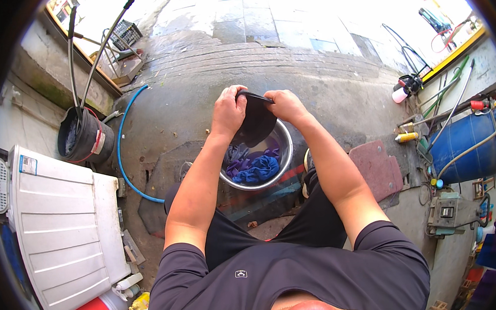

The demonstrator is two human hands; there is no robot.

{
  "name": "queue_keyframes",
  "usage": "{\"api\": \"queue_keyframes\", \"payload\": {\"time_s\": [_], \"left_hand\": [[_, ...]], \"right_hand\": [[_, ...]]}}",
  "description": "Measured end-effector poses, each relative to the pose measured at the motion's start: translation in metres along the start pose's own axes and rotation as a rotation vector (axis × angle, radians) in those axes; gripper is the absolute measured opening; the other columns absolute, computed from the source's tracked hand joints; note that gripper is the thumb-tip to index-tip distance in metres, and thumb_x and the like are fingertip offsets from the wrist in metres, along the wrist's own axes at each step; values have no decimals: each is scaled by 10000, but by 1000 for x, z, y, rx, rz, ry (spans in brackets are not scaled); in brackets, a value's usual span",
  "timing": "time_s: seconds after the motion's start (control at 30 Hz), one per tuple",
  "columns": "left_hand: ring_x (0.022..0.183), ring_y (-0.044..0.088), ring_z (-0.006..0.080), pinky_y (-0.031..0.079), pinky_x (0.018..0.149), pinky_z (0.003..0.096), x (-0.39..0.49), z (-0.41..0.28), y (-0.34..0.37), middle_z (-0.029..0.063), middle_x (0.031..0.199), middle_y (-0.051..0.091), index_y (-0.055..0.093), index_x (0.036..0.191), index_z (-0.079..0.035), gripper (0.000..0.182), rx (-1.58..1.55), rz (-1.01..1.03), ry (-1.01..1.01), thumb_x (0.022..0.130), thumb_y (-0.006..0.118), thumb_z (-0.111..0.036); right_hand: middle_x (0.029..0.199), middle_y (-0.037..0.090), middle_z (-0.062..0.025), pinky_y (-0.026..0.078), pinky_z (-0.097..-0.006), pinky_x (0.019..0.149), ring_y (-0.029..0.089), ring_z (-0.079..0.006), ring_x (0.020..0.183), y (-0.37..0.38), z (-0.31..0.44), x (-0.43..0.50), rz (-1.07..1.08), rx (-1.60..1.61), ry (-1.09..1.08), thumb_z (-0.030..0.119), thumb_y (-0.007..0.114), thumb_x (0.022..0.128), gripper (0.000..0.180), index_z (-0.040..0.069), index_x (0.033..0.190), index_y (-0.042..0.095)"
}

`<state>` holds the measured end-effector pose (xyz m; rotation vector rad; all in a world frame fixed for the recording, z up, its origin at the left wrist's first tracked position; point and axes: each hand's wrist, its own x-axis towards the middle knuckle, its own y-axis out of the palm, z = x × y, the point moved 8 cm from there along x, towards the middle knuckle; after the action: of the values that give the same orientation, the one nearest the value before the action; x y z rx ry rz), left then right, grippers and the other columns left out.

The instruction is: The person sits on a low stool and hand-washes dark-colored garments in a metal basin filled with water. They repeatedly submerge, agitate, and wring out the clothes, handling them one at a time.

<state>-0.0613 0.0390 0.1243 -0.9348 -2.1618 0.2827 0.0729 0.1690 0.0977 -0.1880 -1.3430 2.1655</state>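
Note:
My left hand [230, 111] grips one upper corner of a black, rounded item [255, 119], possibly a cap, with the thumb on its near side. On the opposite upper edge, my right hand [285, 103] pinches it between thumb and fingers. The item hangs over the far part of a round metal basin [289, 146] on the ground between my feet and hides some of it. Inside the basin lie a wet-looking blue cloth [259, 170], a purple cloth [237, 167] and a greyish cloth [238, 152].
A blue hose [120, 139] curves over the ground on the left. Beyond it stands a black bucket [86, 139] with long handles, near a white ribbed panel [61, 230]. A reddish mat [376, 168] and a blue barrel [465, 148] are to the right.

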Motion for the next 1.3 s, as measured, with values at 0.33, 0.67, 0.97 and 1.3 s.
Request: {"api": "queue_keyframes", "payload": {"time_s": [0.33,0.67,0.97,1.3], "left_hand": [[1059,664,400,524,947,476,1,14,-2,163,1072,718,713,1119,-79,164,206,36,6,1001,670,-184],[1322,563,427,505,946,751,-75,66,72,172,1414,571,457,1509,-165,662,-658,398,-1329,1054,371,-639],[939,685,257,590,833,440,-75,109,110,89,1051,711,682,1066,-157,327,-1263,422,-1006,1037,473,-407],[925,752,228,630,854,451,-95,80,119,36,1026,776,712,1060,-200,372,-1391,170,-1325,1047,520,-517]], "right_hand": [[912,677,6,492,-240,734,606,-78,822,24,-16,2,91,944,307,92,674,1033,92,30,1095,700],[944,721,-47,575,-288,738,688,-124,831,33,6,-5,-1,1358,356,-20,623,931,166,33,1065,706],[1026,667,-22,511,-337,959,643,-170,1062,19,120,-48,87,1084,-297,-24,712,873,224,33,1081,654],[762,677,-215,539,-501,667,676,-444,744,4,60,-27,-582,252,227,375,749,912,398,35,732,646]]}}
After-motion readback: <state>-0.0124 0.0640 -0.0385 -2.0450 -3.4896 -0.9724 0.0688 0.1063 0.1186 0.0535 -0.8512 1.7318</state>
